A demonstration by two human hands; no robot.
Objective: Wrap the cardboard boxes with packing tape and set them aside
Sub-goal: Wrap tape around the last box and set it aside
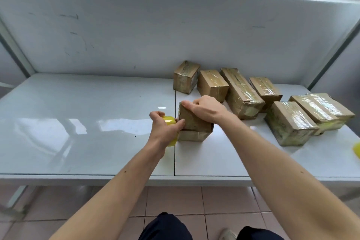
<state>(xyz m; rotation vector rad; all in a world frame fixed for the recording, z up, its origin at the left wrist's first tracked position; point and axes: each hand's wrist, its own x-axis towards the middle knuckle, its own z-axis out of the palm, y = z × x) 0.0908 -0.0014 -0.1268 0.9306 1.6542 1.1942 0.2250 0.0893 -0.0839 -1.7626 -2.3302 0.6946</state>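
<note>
Presently, the box being wrapped (194, 122) stands on the white table (87, 122), near its front edge and just beside the seam between the two table panels. The right hand (204, 108) lies over the top of this box, fingers curled over its far left edge, evidently to pin it down against the pull of the tape. The left hand (165, 128) grips the yellow tape roll (169, 120) hard against the box's left face, fingers wrapped round the roll; this placement suggests tape is being drawn round that side, though the strip itself is too faint to confirm. Six taped boxes (241, 93) lie grouped to the right and rear, apart from the working spot, which I judge to be the set-aside pile; their glossy bands indicate wrapping is done. A second yellow object (356, 149) is cut off at the right edge and cannot be identified. Dark printing shows on the rearmost box (186, 76), but it is illegible; no brand or label can be read anywhere.
</note>
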